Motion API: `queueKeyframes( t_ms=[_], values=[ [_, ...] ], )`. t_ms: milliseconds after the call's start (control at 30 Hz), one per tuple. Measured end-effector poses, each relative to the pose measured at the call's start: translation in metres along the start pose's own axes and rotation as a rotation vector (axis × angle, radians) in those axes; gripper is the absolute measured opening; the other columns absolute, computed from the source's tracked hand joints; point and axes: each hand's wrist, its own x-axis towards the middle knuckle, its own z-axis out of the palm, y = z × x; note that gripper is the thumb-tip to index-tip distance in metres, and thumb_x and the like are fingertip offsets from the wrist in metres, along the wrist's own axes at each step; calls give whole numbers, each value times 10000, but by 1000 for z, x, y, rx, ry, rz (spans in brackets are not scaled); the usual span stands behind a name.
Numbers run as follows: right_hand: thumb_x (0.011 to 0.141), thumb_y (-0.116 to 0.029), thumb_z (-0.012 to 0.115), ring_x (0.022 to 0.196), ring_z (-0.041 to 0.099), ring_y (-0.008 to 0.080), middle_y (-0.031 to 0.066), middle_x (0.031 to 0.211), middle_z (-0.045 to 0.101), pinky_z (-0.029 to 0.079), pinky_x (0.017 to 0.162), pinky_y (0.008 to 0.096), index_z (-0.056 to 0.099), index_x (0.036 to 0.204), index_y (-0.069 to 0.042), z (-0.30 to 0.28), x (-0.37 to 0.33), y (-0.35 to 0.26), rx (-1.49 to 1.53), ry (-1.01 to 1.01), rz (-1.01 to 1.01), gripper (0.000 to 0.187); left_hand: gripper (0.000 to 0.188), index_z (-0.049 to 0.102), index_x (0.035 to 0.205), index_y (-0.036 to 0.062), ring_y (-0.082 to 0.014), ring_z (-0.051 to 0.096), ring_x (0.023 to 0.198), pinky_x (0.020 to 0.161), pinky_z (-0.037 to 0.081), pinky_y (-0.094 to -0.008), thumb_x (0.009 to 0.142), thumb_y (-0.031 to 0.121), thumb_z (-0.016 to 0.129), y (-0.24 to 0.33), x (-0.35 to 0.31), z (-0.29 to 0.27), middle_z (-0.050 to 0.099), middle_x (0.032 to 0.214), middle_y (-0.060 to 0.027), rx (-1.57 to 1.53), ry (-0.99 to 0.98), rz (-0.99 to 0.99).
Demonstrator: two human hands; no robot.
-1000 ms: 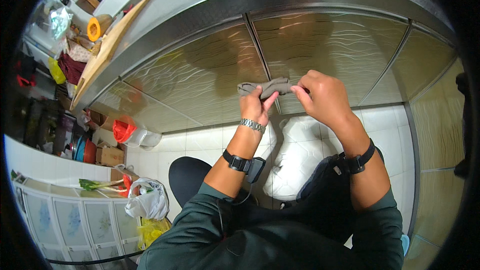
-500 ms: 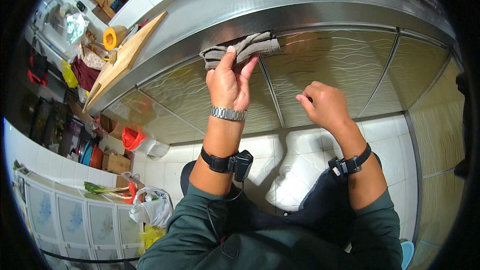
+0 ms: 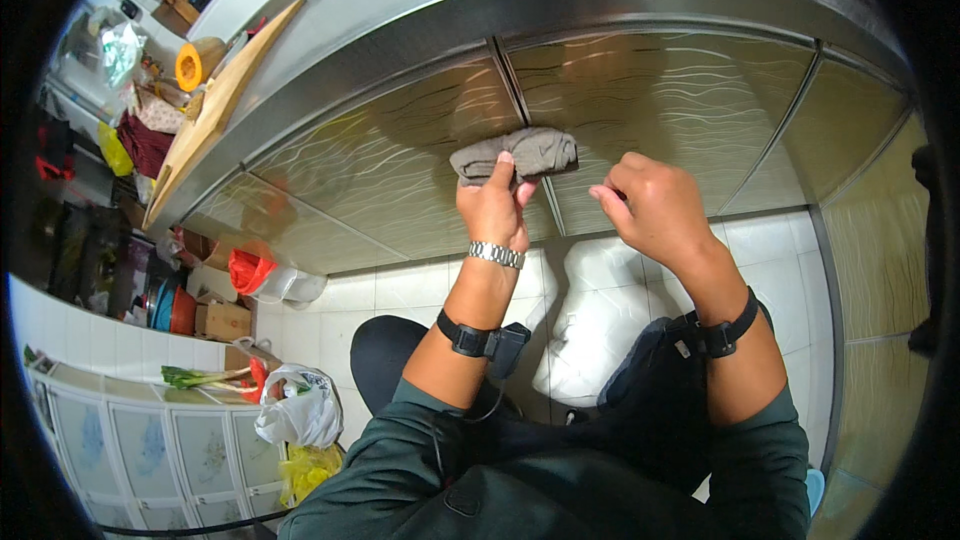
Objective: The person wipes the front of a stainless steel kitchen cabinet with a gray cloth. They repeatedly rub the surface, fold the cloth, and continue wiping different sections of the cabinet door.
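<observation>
A folded grey cloth (image 3: 540, 152) is gripped in my left hand (image 3: 494, 208), thumb on top and fingers underneath. The cloth lies in front of the patterned cabinet doors (image 3: 650, 90), across the metal strip between two of them; whether it presses on them I cannot tell. My right hand (image 3: 650, 202) hovers to the right of the cloth, apart from it, with its fingers curled in and nothing visible in them. A metal-band watch (image 3: 496, 255) circles my left wrist, and each forearm wears a black strap with a small device.
Above the doors runs the steel countertop edge (image 3: 400, 35). A wooden board (image 3: 225, 110) stands on it at the left, near a cut pumpkin (image 3: 198, 63). On the floor at left are a red-lined bin (image 3: 270, 275), a white plastic bag (image 3: 300, 410) and a low cabinet (image 3: 145, 440).
My left hand has brought the cloth down from under the counter edge and to the right, over the doors. My right hand stays nearly in place. The view has tilted lower.
</observation>
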Motion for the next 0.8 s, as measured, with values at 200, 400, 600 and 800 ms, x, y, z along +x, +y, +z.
queueKeyframes(
  t_ms=[200,400,600,800],
  values=[
    [1037,-266,861,811,749,406,125,907,725,588,702,532,794,892,-67,3,6,-6,-3,-67,8,254,271,688,1405,43,-241,831,1008,684,723,-356,1144,30,760,-55,5,-26,799,1287,-107,34,125,-93],
    [1029,-251,870,794,728,404,127,895,709,568,681,523,771,881,-61,9,11,-6,28,-98,1,260,291,669,1423,44,-268,826,998,724,735,-400,1146,38,756,-96,12,-51,787,1298,-129,71,232,-213],
    [1002,-208,892,761,705,385,125,874,690,553,653,490,744,861,-52,15,14,-1,14,-83,-39,258,315,656,1434,21,-276,813,943,661,715,-392,1137,24,761,-132,20,-71,780,1270,-149,126,324,-249],
    [994,-248,890,753,723,327,99,853,658,567,642,455,708,837,-95,19,15,-1,-33,-111,-53,285,366,634,1472,34,-291,814,976,723,719,-441,1128,-17,745,-182,36,-100,775,1325,-157,186,506,-354]
  ],
)
